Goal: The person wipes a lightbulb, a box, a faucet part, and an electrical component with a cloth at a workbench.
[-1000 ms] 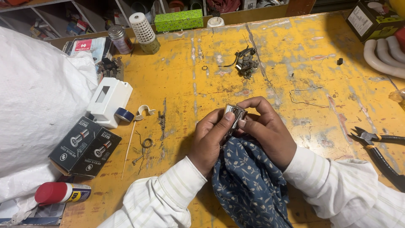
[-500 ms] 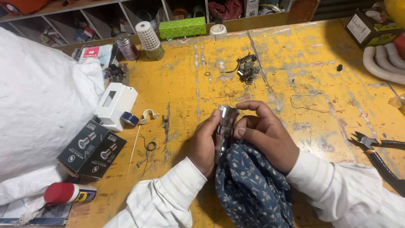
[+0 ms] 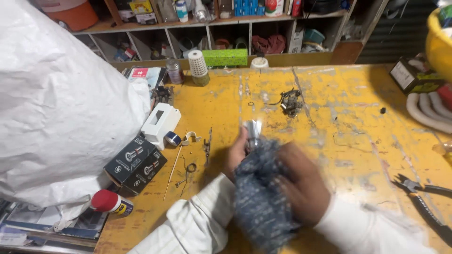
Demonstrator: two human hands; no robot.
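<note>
While my left hand [image 3: 235, 155] grips the small metal part [image 3: 253, 130], my right hand [image 3: 301, 183] presses the blue patterned cloth [image 3: 261, 197] against it; wiping appears underway, unfinished.

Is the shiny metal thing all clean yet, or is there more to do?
Not finished, it seems. Both hands, left hand and right hand, hold the metal part with the blue cloth wrapped round its lower end; the picture is blurred. Another dark part lies untouched on the yellow bench.
</note>
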